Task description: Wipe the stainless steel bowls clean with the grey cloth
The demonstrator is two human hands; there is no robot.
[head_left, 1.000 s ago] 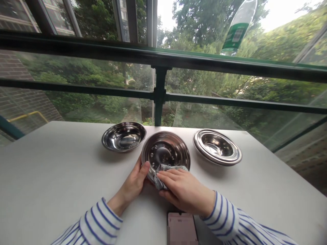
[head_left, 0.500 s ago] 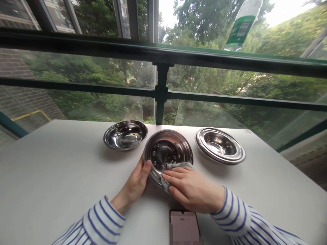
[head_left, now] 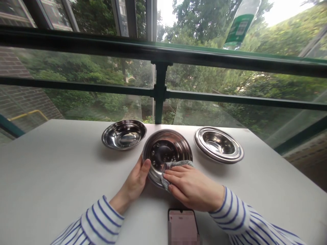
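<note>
We note open white table left of the left bowl. A narrow gap separates the held bowl from the stacked bowls. Railing bars passage beyond; the phone obstructs the near side.

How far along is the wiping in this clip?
In hand: the left hand grips the middle bowl, and the right hand presses the cloth to its near side. Light spots inside may be drops, so that bowl looks unfinished. Done or left: the stack and left bowl both look shiny; I can't tell which, if either, has been wiped.
</note>
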